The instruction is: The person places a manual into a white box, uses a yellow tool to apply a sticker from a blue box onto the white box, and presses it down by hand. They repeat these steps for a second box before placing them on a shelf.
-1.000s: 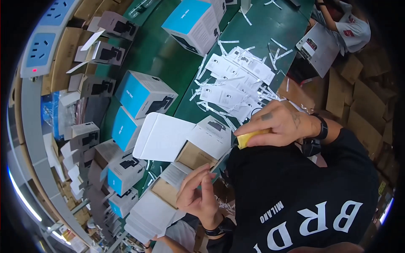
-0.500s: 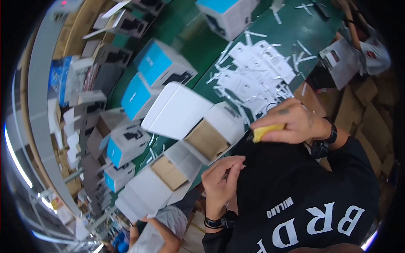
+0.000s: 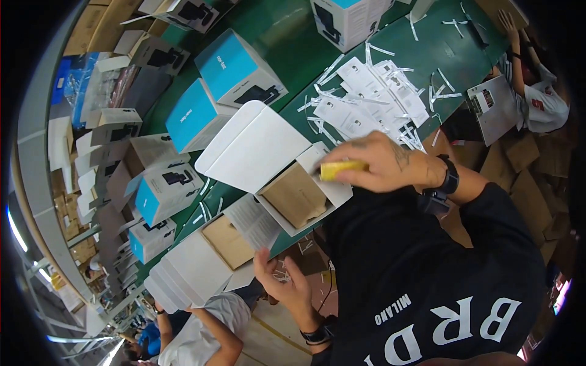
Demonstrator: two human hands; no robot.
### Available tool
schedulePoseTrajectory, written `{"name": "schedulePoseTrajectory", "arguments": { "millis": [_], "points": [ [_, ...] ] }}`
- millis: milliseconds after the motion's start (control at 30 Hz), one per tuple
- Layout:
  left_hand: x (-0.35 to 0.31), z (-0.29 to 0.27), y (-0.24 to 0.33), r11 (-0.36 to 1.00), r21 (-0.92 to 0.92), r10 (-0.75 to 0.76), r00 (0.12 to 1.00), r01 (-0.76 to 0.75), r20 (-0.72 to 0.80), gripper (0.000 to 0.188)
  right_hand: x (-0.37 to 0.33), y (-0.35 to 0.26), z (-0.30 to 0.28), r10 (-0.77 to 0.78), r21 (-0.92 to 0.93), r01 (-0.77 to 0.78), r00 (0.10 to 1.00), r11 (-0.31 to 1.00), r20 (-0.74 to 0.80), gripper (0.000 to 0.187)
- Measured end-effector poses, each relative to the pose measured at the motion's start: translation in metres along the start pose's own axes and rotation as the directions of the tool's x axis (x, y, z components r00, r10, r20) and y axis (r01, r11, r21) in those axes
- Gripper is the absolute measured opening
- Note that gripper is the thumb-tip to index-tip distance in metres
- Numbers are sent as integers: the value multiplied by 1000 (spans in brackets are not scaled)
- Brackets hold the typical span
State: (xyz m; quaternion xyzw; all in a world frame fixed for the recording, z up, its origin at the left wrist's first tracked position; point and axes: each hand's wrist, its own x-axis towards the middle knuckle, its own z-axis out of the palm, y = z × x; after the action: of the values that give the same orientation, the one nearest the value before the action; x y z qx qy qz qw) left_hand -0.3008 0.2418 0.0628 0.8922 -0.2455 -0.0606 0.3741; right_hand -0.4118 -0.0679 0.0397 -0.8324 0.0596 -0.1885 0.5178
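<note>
My right hand grips a small yellow block-shaped object, held over the edge of an open white carton. What exactly it is cannot be made out. The carton's lid is folded back, and a brown cardboard insert fills its inside. Fingers apart and holding nothing, my left hand hovers by the near edge of the green table. It is nearest a second open white carton, which also has a brown insert.
Printed sheets and white paper strips lie beyond my right hand on the green table. Blue-topped boxes stand at the back left. A co-worker is at lower left, another at upper right. Flattened brown cardboard lies at right.
My right hand has moved left with the yellow object, to the carton's edge. The left hand has moved left and down, its fingers now spread. The whole view has shifted somewhat.
</note>
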Motion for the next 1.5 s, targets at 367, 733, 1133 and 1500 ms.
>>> {"name": "schedulePoseTrajectory", "arguments": {
  "millis": [367, 733, 1133, 1500],
  "points": [
    [58, 76, 25, 832, 201, 425, 827, -517, 368, 59, -19, -4, 24, 315, 381, -341, 940, 860, 131, 36],
    [65, 79, 28, 758, 214, 462, 739, -616, 491, 78, 26, 24, -18, 167, -242, -140, 981, 960, 96, 23],
    [63, 90, 21, 677, 314, 491, 727, -665, 481, 90, 19, 36, -11, 255, -50, -252, 964, 966, 79, 26],
    [64, 94, 22, 660, 342, 503, 732, -669, 461, 87, 3, 17, -8, -191, -355, 275, 948, 893, 254, 28]
  ]
}}
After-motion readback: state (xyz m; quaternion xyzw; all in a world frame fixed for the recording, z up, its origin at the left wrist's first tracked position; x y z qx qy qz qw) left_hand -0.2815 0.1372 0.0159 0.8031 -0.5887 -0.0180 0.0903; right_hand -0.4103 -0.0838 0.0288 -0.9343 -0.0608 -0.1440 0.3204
